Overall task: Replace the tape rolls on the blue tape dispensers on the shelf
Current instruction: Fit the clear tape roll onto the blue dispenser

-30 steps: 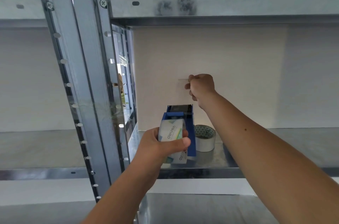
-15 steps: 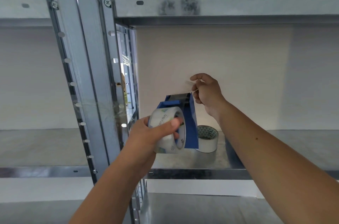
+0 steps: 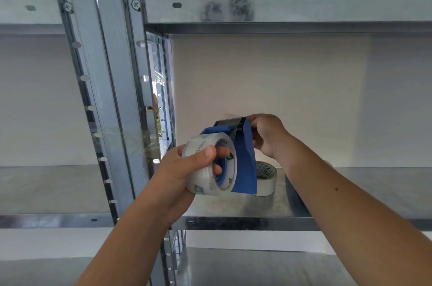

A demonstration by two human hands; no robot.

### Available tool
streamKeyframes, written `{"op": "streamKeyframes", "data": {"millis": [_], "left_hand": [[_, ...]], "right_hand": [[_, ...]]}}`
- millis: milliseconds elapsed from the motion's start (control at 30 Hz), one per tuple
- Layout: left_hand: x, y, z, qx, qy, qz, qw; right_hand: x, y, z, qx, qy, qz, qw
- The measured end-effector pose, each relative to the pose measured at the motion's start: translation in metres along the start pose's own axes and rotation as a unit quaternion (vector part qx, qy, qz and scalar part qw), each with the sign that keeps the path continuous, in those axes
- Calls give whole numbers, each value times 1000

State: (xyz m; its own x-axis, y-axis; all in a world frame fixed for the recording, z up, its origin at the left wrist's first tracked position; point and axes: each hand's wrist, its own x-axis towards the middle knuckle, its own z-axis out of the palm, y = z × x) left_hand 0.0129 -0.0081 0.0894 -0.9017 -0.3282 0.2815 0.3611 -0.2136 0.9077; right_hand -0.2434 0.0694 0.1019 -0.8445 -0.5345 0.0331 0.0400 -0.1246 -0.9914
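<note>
A blue tape dispenser (image 3: 244, 157) is held up above the metal shelf (image 3: 245, 220), its serrated blade at the top. A clear tape roll (image 3: 198, 170) sits on its hub. My left hand (image 3: 184, 173) is wrapped around the roll, thumb on top and fingers in the core. My right hand (image 3: 266, 136) is closed against the dispenser's right side near the blade, where a clear tape strip runs up to the teeth. A second roll, white with a patterned core (image 3: 266, 178), lies flat on the shelf behind the dispenser, partly hidden.
A grey steel upright (image 3: 109, 98) stands just left of my left hand. The upper shelf beam (image 3: 280, 7) spans overhead. A white wall closes the back of the bay. A lower shelf (image 3: 257, 267) lies below.
The dispenser with its roll has been lifted and turned so its side faces me. My right hand has dropped from holding the tape end up high to the dispenser's blade end.
</note>
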Motion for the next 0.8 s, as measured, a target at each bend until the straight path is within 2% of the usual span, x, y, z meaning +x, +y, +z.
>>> {"op": "streamKeyframes", "data": {"millis": [200,333,400,467,567,733,800], "left_hand": [[1,6,-2,1,0,28,1000],[4,10,-5,-10,17,40,999],[6,9,-2,-21,24,44,999],[7,7,3,-22,28,42,998],[9,5,11,-20,34,29,999],[13,1,16,-40,50,23,998],[14,-1,18,-30,56,24,998]], "right_hand": [[-9,11,-8,77,-126,58,987],[-20,14,-11,30,-205,25,978],[-27,16,-7,-9,-173,-7,985],[-34,20,-5,-37,-121,-8,992],[-44,29,-5,-62,-89,-8,994],[-58,36,-14,-30,-111,16,993],[-62,39,-17,-35,-110,1,993]]}}
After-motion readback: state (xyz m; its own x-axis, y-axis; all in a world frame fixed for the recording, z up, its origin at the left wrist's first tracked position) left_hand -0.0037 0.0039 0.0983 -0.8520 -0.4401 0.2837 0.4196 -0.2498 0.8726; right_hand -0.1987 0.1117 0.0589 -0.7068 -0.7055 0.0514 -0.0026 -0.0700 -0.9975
